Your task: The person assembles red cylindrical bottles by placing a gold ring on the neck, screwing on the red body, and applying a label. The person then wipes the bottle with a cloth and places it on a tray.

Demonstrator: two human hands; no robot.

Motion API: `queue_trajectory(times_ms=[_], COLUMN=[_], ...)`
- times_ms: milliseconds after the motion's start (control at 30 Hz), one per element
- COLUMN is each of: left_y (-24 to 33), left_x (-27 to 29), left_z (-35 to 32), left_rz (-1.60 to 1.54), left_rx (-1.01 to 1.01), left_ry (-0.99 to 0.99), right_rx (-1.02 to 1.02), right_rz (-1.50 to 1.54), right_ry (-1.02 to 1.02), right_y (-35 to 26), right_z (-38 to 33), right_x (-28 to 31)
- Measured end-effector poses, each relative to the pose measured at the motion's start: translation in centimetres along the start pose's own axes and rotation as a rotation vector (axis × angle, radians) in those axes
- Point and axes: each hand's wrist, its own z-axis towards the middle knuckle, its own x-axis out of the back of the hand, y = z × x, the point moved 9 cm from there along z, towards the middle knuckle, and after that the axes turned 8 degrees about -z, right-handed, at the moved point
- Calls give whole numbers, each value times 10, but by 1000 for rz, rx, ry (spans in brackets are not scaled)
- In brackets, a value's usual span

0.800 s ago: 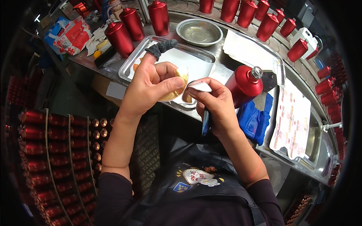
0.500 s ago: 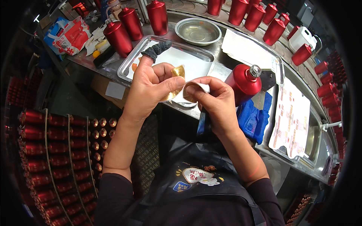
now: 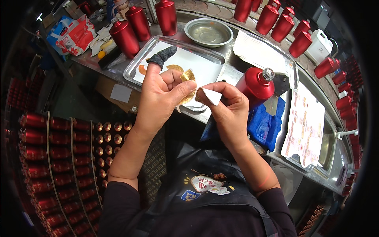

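Note:
My left hand (image 3: 158,94) pinches a curved gold foil label (image 3: 188,76) between thumb and fingers. Its index finger points up and wears a black fabric finger sleeve (image 3: 162,56). Close beside it, my right hand (image 3: 233,106) is closed on a small folded piece of white paper (image 3: 212,97) with a brownish side. A small gap separates the two hands. Behind my left hand, a metal tray (image 3: 127,72) carries a white sheet with other gold pieces (image 3: 175,69). A red bottle (image 3: 252,87) with a clear glass neck stands just beyond my right hand.
A metal bowl (image 3: 208,32) stands behind the tray, near several red bottles (image 3: 166,19). More bottles stand on a curved conveyor (image 3: 213,8). To the right lie a blue cloth (image 3: 265,125) and a printed label sheet (image 3: 303,124). Racked red bottles (image 3: 59,138) fill the lower left.
The white paper in my right hand has turned and now shows a folded point. My hands have drawn slightly apart. Bottles on the conveyor have travelled to the right.

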Motion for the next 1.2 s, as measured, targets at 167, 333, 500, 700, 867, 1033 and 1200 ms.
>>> queue_trajectory(times_ms=[167,333,500,700,867,1033,1200], left_y=[1,-2,-9,-9,-7,-5,-5], left_x=[0,1,7,4,1,2,1], left_z=[-1,-2,-5,-3,-4,-5,-8], left_rz=[56,111,142,154,261,433,341], left_rx=[101,152,203,165,98,48,76], left_ry=[-50,-107,-84,-92,-128,-129,-122], right_rx=[-38,-91,-124,-173,-195,-257,-327], right_rz=[49,62,55,31,54,25,81], right_ry=[-24,-36,-74,-72,-86,-119,-158], right_y=[4,5,3,9,11,12,15], right_z=[3,3,2,3,3,1,-1], right_x=[0,-2,-4,-2,-2,-2,-4])
